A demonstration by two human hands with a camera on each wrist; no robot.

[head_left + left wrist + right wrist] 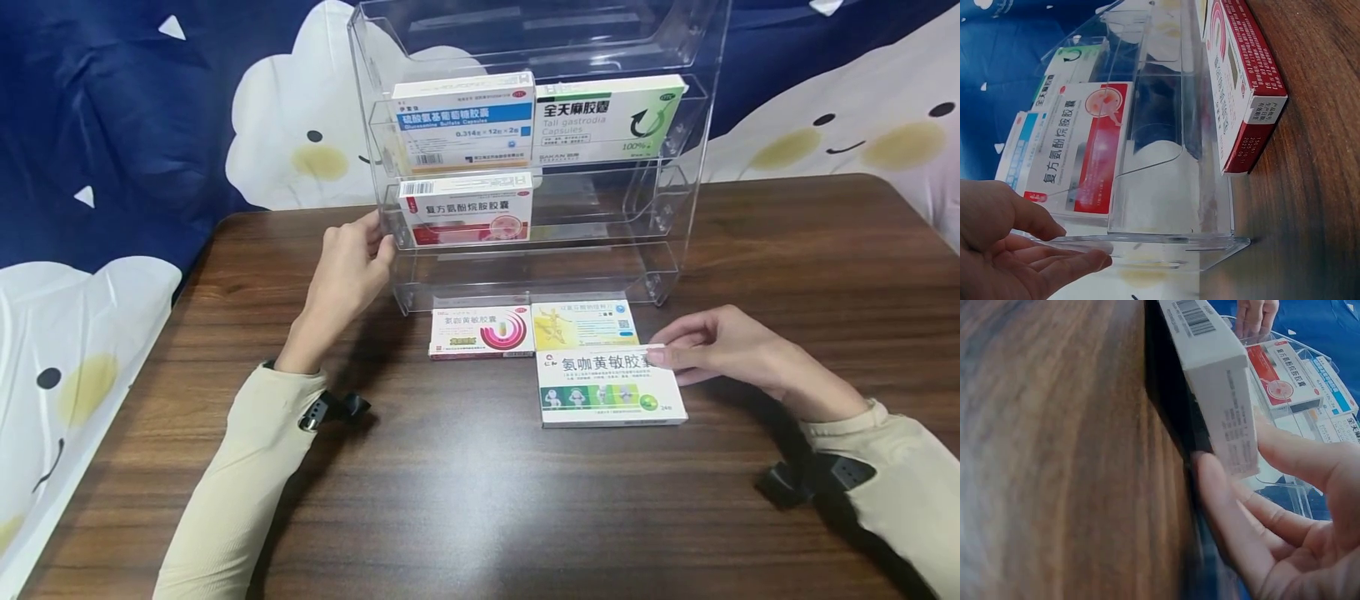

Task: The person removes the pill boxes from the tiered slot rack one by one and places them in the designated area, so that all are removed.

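We note the left hand (348, 267) pinching, thumb against fingers, the side wall of a clear plastic tiered rack (480, 271). Just right of those fingertips, in the rack: a flat red-and-white carton (468, 218), with a blue-and-white carton (465, 125) one tier higher. Below right of them, on the brown wood-grain table (450, 500): a pink-and-white carton (480, 327), then a yellow-and-white carton (585, 322) beside it. Extending left from the right hand (738, 350), its end gripped between thumb and fingers: a white carton with a green picture strip (600, 392); whether it touches the table, we cannot tell.
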